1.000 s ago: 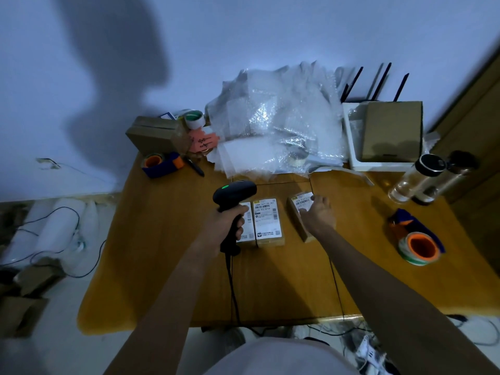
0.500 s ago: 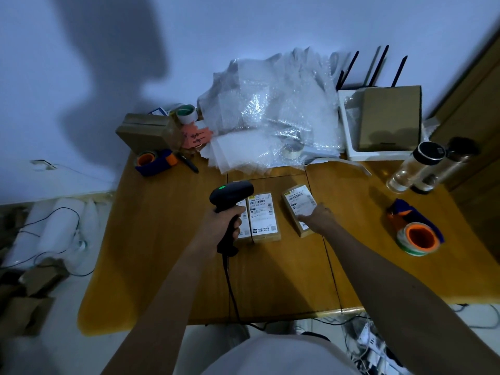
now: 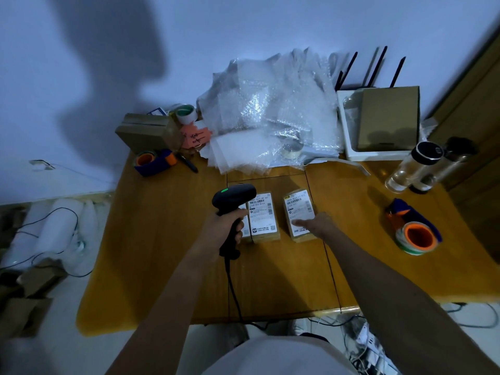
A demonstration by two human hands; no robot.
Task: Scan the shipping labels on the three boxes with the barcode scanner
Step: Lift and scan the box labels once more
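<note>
Three small brown boxes with white shipping labels lie in a row on the wooden table (image 3: pixel 162 253). The middle box (image 3: pixel 263 217) shows its full label. The left box (image 3: pixel 245 228) is mostly hidden behind my left hand (image 3: pixel 221 230), which grips the handle of a black barcode scanner (image 3: pixel 234 196) with a green light on top, its head above the left box. The right box (image 3: pixel 299 209) sits a little apart. My right hand (image 3: pixel 315 226) rests flat on that box's near end, fingers extended, gripping nothing.
A heap of bubble wrap (image 3: pixel 270 115) fills the back middle. Cardboard box (image 3: pixel 147 132), tape dispenser (image 3: pixel 153 161) and marker (image 3: pixel 186 162) sit back left. White tray with a brown box (image 3: pixel 387 120), two bottles (image 3: pixel 414 166) and a second tape dispenser (image 3: pixel 414 231) stand right. The scanner cable (image 3: pixel 232 290) runs off the front edge.
My right hand slid back from covering the right box to its near end, uncovering the label. The right box now lies straighter beside the others. The scanner hand stayed over the left box.
</note>
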